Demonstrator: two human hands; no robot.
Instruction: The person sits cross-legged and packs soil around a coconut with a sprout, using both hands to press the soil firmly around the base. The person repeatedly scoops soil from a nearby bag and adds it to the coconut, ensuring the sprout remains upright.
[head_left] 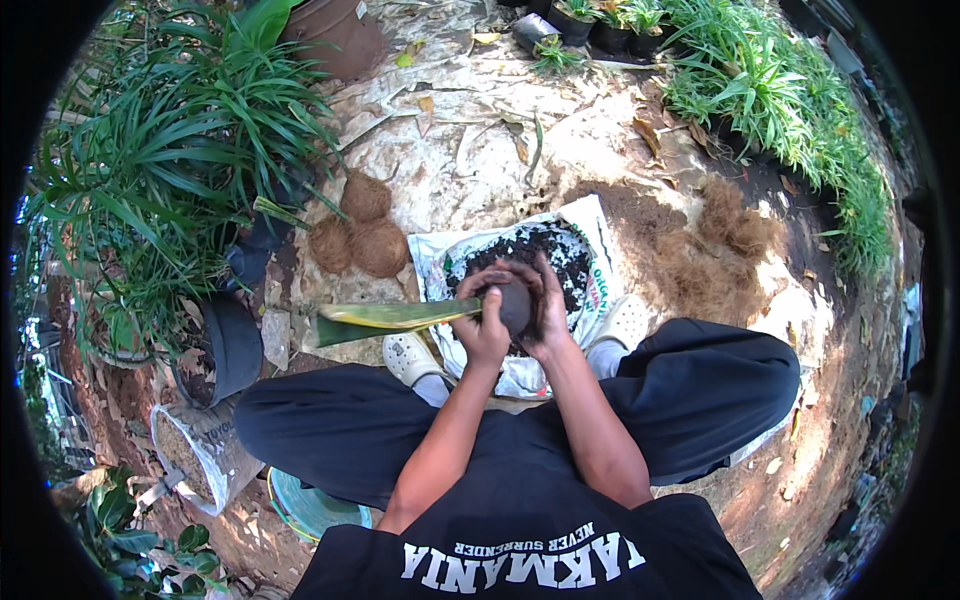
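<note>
A round ball of dark soil [514, 304] sits between my two hands, above a white sack. From its left side a plant's long green-and-yellow leaves [385, 317] stick out sideways. My left hand [484, 325] wraps round the near left side of the ball, thumb on top, close to the base of the leaves. My right hand [548, 318] is cupped against the ball's right side, its fingers smeared with soil. Beneath them the white sack [596, 222] lies spread on the ground, with loose dark potting soil [560, 245] on it.
Three brown coconut-fibre balls [380, 248] lie left of the sack; loose coconut fibre [715, 260] is heaped to the right. Leafy plants [190, 150] crowd the left, potted plants [750, 95] the far right. A bag [215, 450] and teal bucket [315, 505] stand by my left leg.
</note>
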